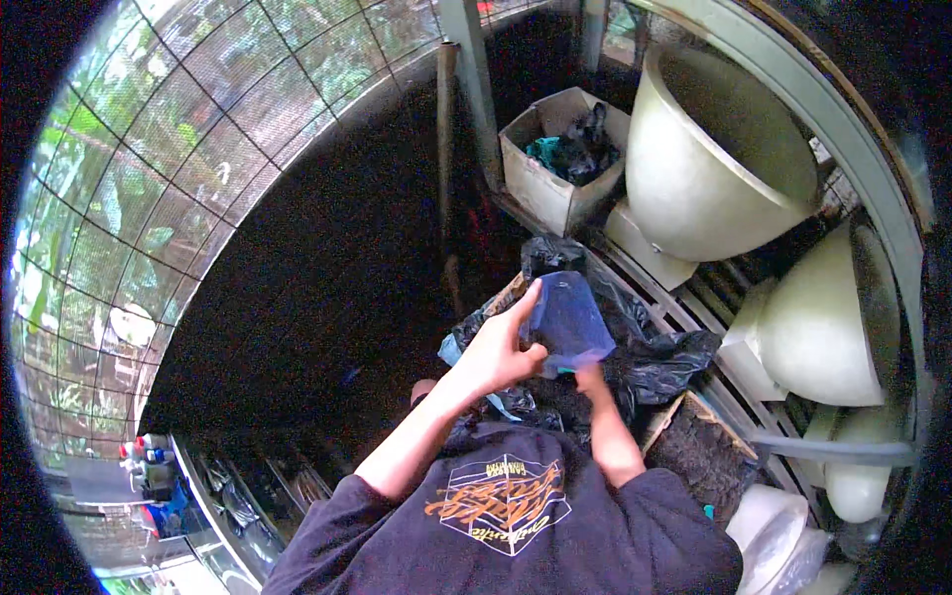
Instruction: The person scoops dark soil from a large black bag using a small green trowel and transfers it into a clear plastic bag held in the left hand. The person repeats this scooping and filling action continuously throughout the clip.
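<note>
My left hand (513, 349) grips the left side of a translucent blue plastic container (569, 320), its thumb along the edge. At the container's lower right is my right hand (591, 378), blurred; a small bit of something green shows beside its fingers, and what it holds is unclear. Under and around both hands lies a crumpled black plastic bag (654, 357), with the edge of a cardboard box (507, 294) at its left. A wooden-edged tray of dark soil (699, 454) stands right of my right forearm.
Large pale pots or basins (714, 163) stand on a slatted rack at right. A cardboard box (550, 197) at the back holds black and teal plastic. A vertical pipe (446, 149) and wire mesh (223, 134) are to the left. White plastic sacks (770, 520) lie lower right.
</note>
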`<action>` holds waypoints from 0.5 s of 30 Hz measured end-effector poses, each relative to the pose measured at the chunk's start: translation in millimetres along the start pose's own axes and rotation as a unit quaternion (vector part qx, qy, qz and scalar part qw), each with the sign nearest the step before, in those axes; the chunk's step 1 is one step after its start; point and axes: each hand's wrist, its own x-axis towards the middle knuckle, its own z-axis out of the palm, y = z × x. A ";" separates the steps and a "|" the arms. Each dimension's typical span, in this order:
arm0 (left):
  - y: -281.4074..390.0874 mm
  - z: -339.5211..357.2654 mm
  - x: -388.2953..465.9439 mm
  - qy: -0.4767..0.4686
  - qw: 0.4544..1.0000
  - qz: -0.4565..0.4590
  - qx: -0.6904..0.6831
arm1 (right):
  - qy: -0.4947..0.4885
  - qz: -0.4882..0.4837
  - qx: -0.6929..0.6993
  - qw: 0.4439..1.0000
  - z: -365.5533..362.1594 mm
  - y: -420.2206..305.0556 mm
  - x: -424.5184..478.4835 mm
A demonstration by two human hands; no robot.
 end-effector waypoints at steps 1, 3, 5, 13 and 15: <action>2.8 -14.5 -12.2 0.030 0.999 -0.028 0.032 | -0.058 0.115 0.201 0.971 44.2 -67.1 -31.0; 18.5 -17.3 -13.6 0.017 0.998 -0.033 0.049 | -0.144 0.210 0.159 0.954 63.2 -73.4 -43.7; 26.2 -20.1 -13.5 0.011 0.998 -0.054 0.027 | -0.130 0.240 0.252 0.929 60.6 -72.0 -46.4; -12.2 -14.6 -15.7 0.030 0.999 -0.040 -0.012 | -0.045 0.163 0.271 0.948 -57.2 -70.5 -71.5; -28.4 -13.5 -18.0 0.040 0.999 -0.024 0.011 | -0.025 0.182 0.317 0.931 -102.0 -93.2 -94.7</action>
